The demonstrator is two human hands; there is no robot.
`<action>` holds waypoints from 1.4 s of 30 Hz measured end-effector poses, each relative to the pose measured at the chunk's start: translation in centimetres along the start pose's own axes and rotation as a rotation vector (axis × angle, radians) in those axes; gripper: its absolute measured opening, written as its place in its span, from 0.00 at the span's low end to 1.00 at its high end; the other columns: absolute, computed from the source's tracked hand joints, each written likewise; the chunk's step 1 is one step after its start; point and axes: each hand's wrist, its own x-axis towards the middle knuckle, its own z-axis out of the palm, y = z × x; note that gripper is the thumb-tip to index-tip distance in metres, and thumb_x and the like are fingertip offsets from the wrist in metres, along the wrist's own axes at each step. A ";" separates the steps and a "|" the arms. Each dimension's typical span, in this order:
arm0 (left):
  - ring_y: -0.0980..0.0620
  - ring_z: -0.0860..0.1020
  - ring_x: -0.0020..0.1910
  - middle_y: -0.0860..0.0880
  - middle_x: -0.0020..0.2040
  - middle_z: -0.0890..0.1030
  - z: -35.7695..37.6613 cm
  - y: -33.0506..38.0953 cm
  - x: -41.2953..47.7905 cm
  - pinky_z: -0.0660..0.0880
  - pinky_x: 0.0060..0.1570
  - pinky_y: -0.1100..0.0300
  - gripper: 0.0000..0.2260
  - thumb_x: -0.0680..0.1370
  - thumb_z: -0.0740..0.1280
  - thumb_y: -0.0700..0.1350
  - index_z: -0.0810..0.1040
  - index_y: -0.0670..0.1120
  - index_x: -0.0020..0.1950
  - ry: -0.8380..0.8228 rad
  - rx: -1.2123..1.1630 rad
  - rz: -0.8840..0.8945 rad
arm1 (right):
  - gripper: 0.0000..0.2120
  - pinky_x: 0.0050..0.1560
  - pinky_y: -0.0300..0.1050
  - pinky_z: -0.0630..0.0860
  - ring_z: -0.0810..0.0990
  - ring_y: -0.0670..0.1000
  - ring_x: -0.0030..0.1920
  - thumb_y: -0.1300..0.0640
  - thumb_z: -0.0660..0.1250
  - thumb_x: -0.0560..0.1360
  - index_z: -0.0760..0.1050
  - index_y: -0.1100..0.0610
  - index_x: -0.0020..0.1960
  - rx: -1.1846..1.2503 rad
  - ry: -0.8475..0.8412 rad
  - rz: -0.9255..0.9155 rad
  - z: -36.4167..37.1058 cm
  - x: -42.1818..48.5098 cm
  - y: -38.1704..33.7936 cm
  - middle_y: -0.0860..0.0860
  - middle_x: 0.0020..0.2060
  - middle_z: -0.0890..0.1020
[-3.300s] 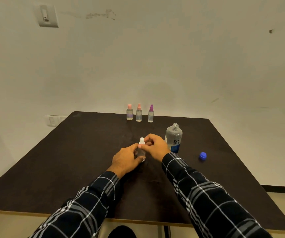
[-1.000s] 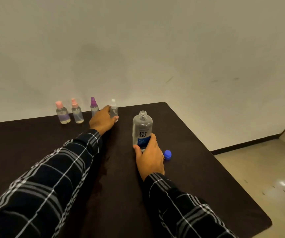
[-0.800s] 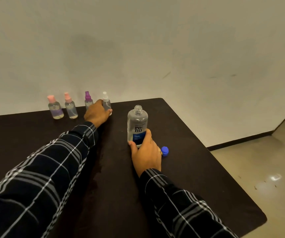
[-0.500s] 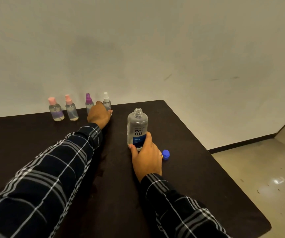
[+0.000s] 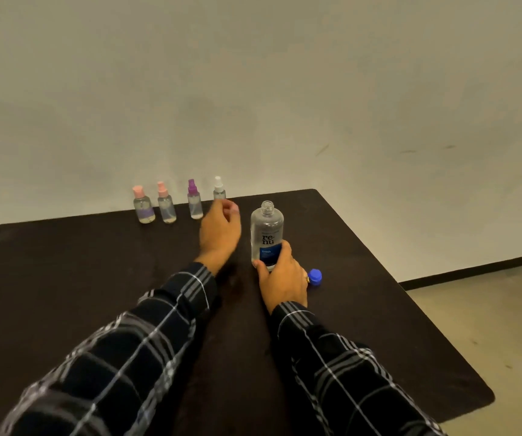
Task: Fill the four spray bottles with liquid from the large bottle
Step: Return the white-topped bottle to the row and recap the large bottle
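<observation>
Four small spray bottles stand in a row at the table's far edge: two with pink caps (image 5: 142, 205) (image 5: 165, 203), one with a purple cap (image 5: 194, 199), one with a white cap (image 5: 219, 189). My left hand (image 5: 220, 231) hovers just in front of the white-capped bottle, fingers loosely curled, holding nothing; it hides that bottle's lower body. The large clear bottle (image 5: 266, 231) with a blue label stands upright with no cap on. My right hand (image 5: 281, 274) grips its base. Its blue cap (image 5: 315, 276) lies on the table right of that hand.
The dark table (image 5: 64, 278) ends at a rounded right edge, with bare floor (image 5: 489, 309) beyond it. A plain wall rises directly behind the row of bottles.
My left hand has let go of the white-capped spray bottle, which now stands in the row, and has drawn back toward me. My right hand stays on the large bottle.
</observation>
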 end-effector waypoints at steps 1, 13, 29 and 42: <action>0.53 0.79 0.57 0.56 0.55 0.80 -0.6 0.4 -1.2 0.77 0.57 0.53 0.13 0.83 0.61 0.57 0.76 0.52 0.62 -0.139 -0.145 -0.008 | 0.31 0.67 0.53 0.71 0.77 0.54 0.64 0.45 0.71 0.75 0.63 0.49 0.73 0.024 -0.015 -0.012 -0.2 -0.2 -0.1 0.50 0.62 0.79; 0.46 0.77 0.65 0.48 0.67 0.78 -2.5 1.9 -8.1 0.76 0.64 0.48 0.33 0.73 0.75 0.57 0.65 0.53 0.73 -0.312 0.147 0.029 | 0.22 0.62 0.52 0.74 0.75 0.54 0.63 0.56 0.64 0.79 0.65 0.51 0.72 -0.176 0.112 -0.056 -5.1 -2.1 1.2 0.52 0.66 0.72; 0.47 0.79 0.63 0.49 0.67 0.79 -4.9 1.8 -12.1 0.77 0.62 0.51 0.32 0.74 0.74 0.58 0.64 0.54 0.72 -0.294 0.219 0.033 | 0.14 0.54 0.40 0.79 0.81 0.43 0.51 0.57 0.72 0.76 0.79 0.53 0.61 0.448 -0.141 -0.296 -10.0 0.1 -4.0 0.47 0.51 0.83; 0.47 0.79 0.63 0.49 0.66 0.79 -4.9 1.8 -12.3 0.78 0.59 0.52 0.32 0.74 0.74 0.58 0.63 0.53 0.73 -0.295 0.210 0.029 | 0.16 0.64 0.42 0.75 0.79 0.45 0.59 0.62 0.69 0.77 0.79 0.52 0.64 0.186 -0.349 -0.445 -10.8 -0.5 -7.0 0.49 0.59 0.82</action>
